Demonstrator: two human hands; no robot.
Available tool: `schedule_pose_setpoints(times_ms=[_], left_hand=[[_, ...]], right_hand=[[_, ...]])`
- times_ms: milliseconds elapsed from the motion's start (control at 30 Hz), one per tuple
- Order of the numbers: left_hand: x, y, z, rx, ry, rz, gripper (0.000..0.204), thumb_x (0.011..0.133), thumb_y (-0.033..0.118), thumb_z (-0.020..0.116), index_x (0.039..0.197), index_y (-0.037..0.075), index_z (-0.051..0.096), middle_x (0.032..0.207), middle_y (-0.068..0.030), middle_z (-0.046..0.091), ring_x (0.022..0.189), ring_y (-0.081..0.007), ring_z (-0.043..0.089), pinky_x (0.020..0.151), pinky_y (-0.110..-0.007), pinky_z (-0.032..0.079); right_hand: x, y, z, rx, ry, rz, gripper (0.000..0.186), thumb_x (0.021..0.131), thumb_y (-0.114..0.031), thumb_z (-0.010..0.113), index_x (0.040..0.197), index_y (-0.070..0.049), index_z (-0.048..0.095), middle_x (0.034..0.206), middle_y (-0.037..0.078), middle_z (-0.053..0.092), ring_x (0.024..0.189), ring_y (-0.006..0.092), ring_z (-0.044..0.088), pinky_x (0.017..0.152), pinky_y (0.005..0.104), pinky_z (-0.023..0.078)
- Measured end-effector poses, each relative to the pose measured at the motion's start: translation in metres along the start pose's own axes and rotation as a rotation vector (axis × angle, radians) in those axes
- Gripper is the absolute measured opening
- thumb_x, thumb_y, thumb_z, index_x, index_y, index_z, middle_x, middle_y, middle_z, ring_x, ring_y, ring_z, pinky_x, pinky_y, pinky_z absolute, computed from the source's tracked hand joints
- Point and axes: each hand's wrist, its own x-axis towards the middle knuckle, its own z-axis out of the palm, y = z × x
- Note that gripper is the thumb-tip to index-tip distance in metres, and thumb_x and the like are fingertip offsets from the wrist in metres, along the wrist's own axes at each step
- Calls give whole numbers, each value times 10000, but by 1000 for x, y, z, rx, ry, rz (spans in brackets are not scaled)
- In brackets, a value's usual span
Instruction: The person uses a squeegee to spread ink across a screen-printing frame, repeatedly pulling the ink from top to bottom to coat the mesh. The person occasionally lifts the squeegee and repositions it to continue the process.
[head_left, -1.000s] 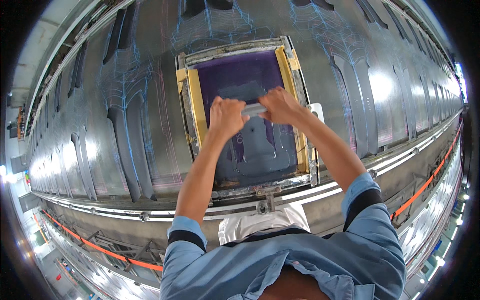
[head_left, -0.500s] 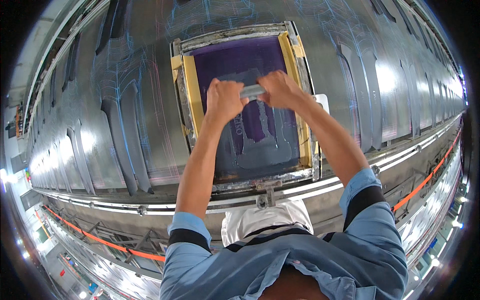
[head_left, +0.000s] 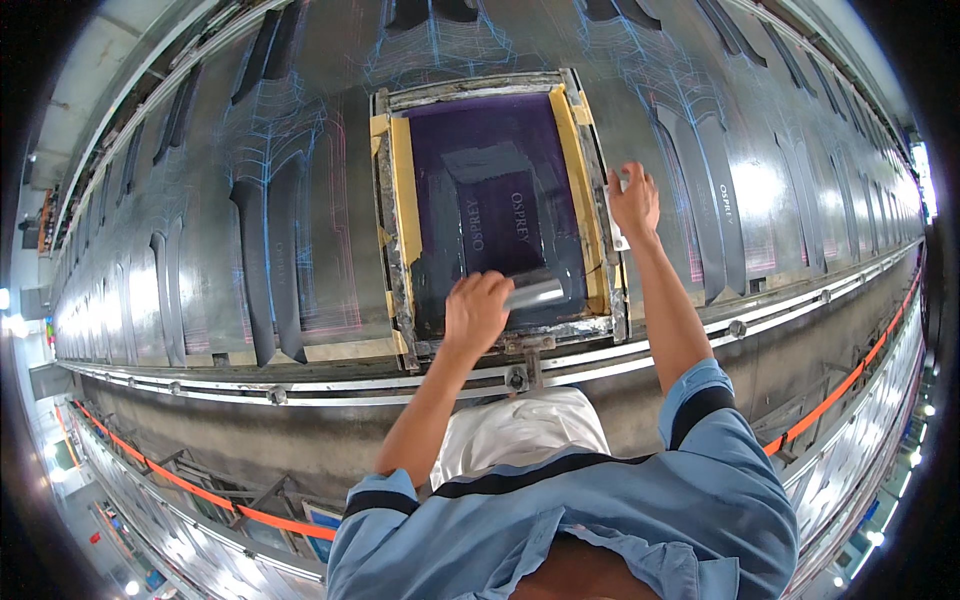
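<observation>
A printing screen (head_left: 475,94) with a worn metal frame and yellow tape along its sides lies on the long dark table in front of me. Its mesh is purple, with dark ink smeared over it and pale lettering showing through. Near the frame's close end, my left hand (head_left: 478,308) grips the left end of a grey squeegee (head_left: 538,292). The squeegee's right end is free. Beyond the frame's right side, my right hand (head_left: 635,203) has its fingers apart and curved, holding nothing. Beside the frame below it is a white piece (head_left: 617,236), partly covered.
Dark, strip-shaped pieces (head_left: 252,270) lie in pairs along the table (head_left: 340,200), among blue and pink drawn lines. A metal rail (head_left: 420,390) with bolts follows the table's near edge. Behind me runs an orange strip (head_left: 200,490) beside another aisle structure.
Both hands were on the squeegee over the middle of the screen. The squeegee is now closer to me in my left hand. My right hand has let go and moved to the frame's right side.
</observation>
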Motion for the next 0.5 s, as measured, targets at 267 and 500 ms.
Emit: schedule_pose_setpoints(times_ms=[267,500], left_hand=[[36,-13,-38,-77,-232,-67,252,741,178,803,987,136,770,1002,-45,745,968,-279,700,836,-423,569],[154,-64,-54,26,-92,-42,241,754,141,776,995,135,772,1004,-41,743,993,-286,683,879,-426,553]], right_hand=[[-6,16,-1,338,-49,118,242,952,-281,688,953,-44,636,847,258,697,836,480,679,697,504,527],[-12,9,-19,452,-84,178,233,959,-261,684,945,-35,628,783,263,670,800,484,667,668,472,515]])
